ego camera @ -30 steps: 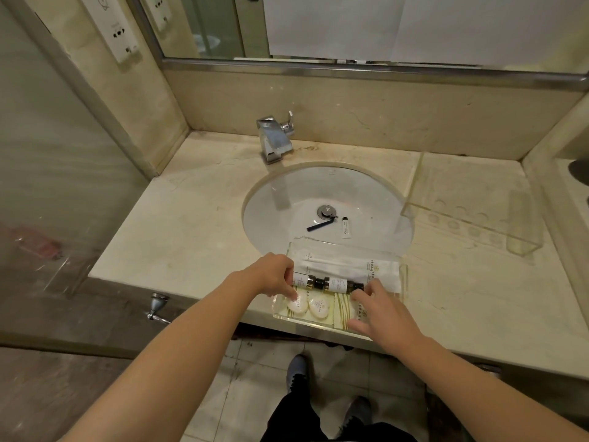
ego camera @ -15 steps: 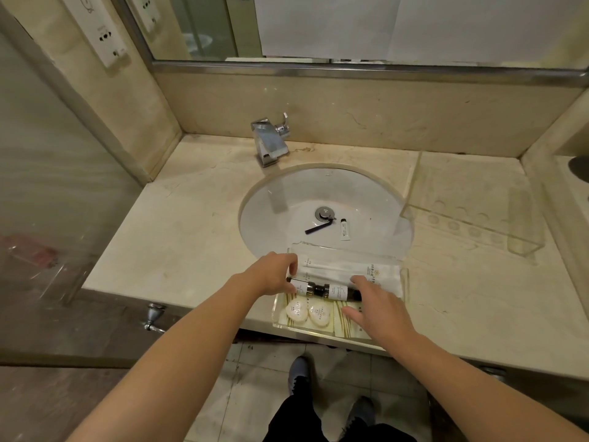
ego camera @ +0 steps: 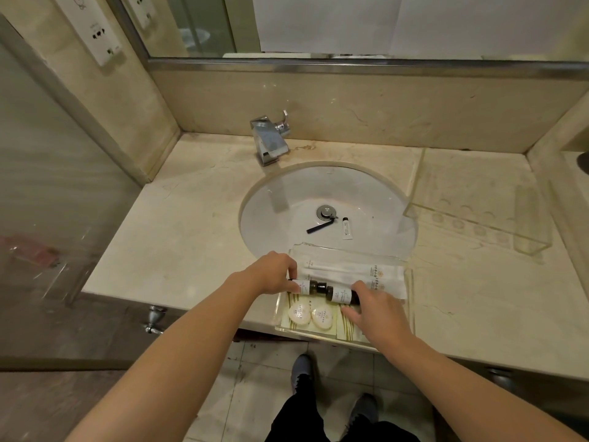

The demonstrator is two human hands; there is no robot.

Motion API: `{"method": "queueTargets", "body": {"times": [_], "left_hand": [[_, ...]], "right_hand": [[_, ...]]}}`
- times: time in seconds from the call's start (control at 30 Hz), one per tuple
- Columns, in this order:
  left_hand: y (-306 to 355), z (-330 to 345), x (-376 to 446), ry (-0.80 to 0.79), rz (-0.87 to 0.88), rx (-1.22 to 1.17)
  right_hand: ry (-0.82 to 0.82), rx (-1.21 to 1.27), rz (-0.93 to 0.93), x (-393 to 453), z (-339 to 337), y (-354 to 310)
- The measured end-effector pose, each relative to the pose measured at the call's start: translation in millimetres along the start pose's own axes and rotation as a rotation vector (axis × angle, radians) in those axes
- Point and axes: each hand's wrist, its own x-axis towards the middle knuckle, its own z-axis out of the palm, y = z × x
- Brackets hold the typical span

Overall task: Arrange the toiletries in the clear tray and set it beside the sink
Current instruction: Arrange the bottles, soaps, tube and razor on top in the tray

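Observation:
A clear tray point(ego camera: 409, 283) sits at the counter's front edge, partly over the sink point(ego camera: 287, 202). In it lie white sachets point(ego camera: 357, 271), two dark little bottles end to end, two oval soaps point(ego camera: 310, 315) and striped packets. My left hand point(ego camera: 275, 272) grips the left bottle point(ego camera: 306, 286) at its base. My right hand point(ego camera: 371, 309) rests on the right bottle point(ego camera: 341, 294), fingers spread over the striped packets. A small white tube point(ego camera: 346, 228) and a black comb point(ego camera: 319, 225) lie in the basin by the drain.
A chrome faucet point(ego camera: 269, 140) stands behind the basin. An empty clear acrylic holder point(ego camera: 478, 199) stands on the counter to the right. Marble walls enclose left, back and right. A glass panel point(ego camera: 47, 202) borders the left.
Both hands have stayed on the two bottles, shifting them only slightly in the tray. The camera view has tilted a little.

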Motion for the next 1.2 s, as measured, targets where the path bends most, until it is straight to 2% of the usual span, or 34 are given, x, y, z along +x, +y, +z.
{"method": "queueTargets", "body": {"times": [0.23, 0.37, 0.53, 0.97, 1.2], "left_hand": [[2.2, -0.1, -5.5, -0.007, 0.049, -0.037], [2.3, 2.7, -7.2, -0.053, 0.063, 0.033], [2.9, 2.9, -6.2, -0.007, 0.097, 0.094], [0.8, -0.7, -4.8, -0.020, 0.075, -0.019], [3.9, -16.0, 8.4, 0.097, 0.058, -0.105]], "right_hand": [[0.001, -0.043, 0.028, 2.4, -2.6, -7.6], [0.002, -0.057, 0.029, 2.2, -4.1, -9.3], [0.017, -0.098, 0.034, 1.9, -7.7, -11.7], [0.028, -0.079, 0.037, 9.1, -12.4, -10.4], [0.133, -0.008, 0.072, 27.4, -18.9, -9.7]]}}
